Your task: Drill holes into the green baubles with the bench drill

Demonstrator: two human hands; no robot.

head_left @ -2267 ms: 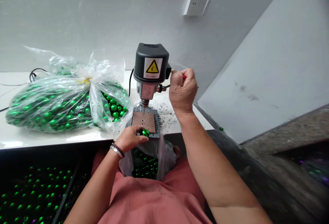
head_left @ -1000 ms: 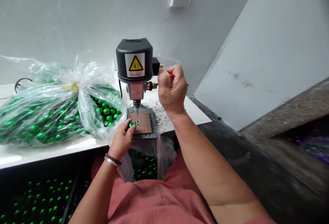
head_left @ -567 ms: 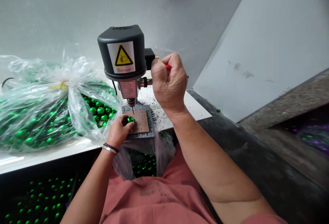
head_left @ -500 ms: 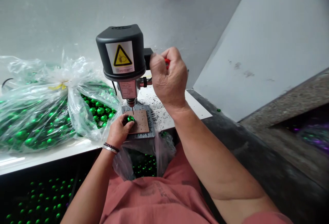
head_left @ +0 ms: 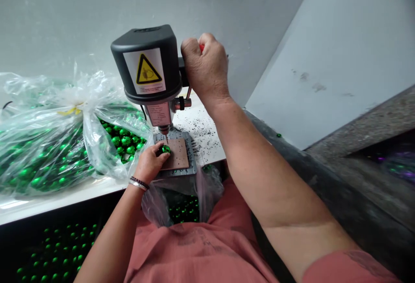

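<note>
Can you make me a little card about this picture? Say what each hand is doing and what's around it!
Left hand: holds a shiny green ball against a brown pad
Right hand: grips a red handle
Machine: small bench drill, thin bit pointing down at the ball
Nearby: plastic bag of green balls; dark specks on the white bench

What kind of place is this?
Probably a small workshop. There's a little drill press on a white bench, black specks scattered around it, and a bag of green balls beside it.
</note>
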